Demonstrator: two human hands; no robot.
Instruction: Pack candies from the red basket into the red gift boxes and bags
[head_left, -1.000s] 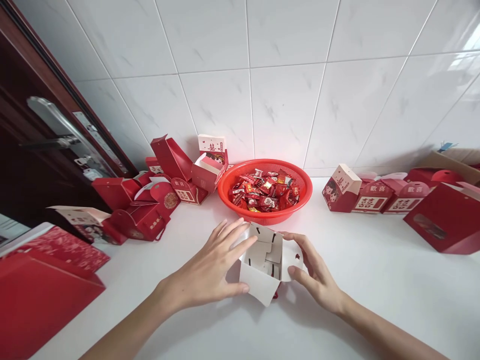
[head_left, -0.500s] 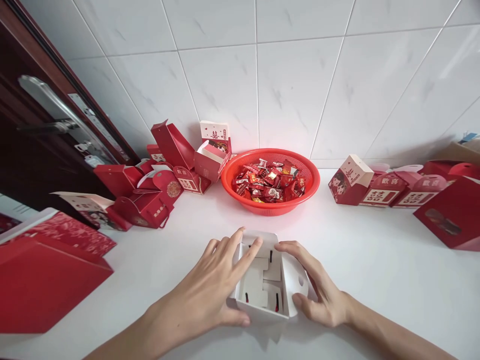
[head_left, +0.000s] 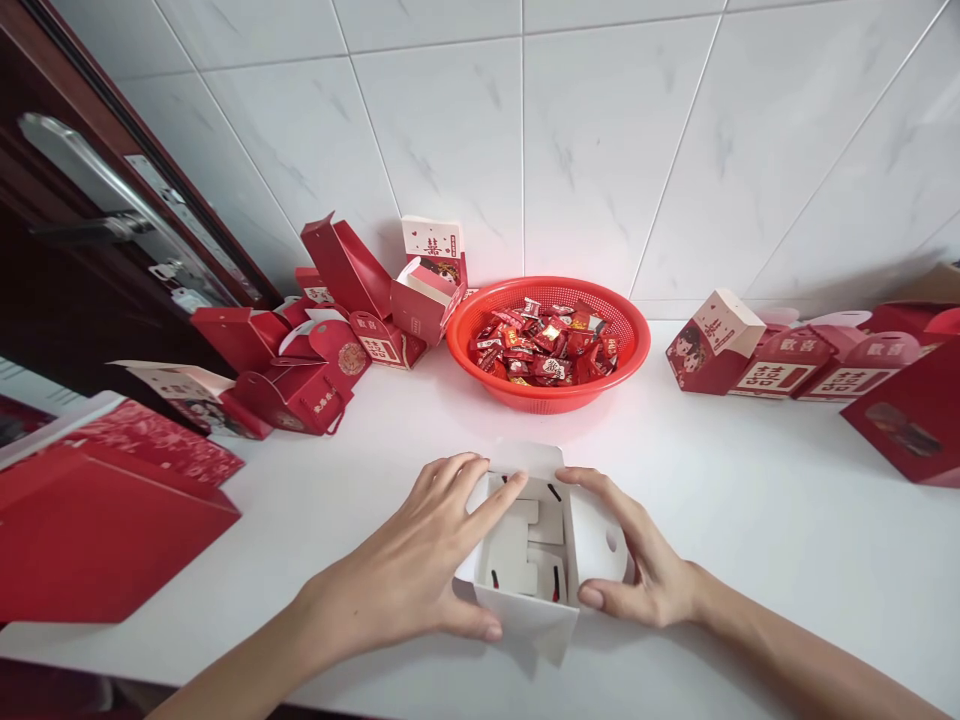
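A small folded candy box (head_left: 517, 545) stands on the white table in front of me, its top uncovered and its pale inside showing. Short dark cord ends poke through its inner walls. My left hand (head_left: 420, 560) grips the left side, index finger over the rim and thumb by the near wall. On the right side, my right hand (head_left: 637, 560) holds the folded-out flap with the hole (head_left: 600, 540) between thumb and fingers. Beyond the box sits a red plastic basket (head_left: 547, 400) filled with red-wrapped candies (head_left: 551, 345).
Several red gift boxes (head_left: 300, 390) cluster at the back left, some with lids up. More boxes (head_left: 780, 360) line the back right, beside a larger red box (head_left: 915, 420). A red bag (head_left: 105, 530) lies at the left, near a dark door (head_left: 45, 270). A tiled wall (head_left: 585, 150) rises behind.
My view has tilted slightly down, so the table's near edge now shows at lower left. The hands stay on the box, with its near wall and right flap turned a little.
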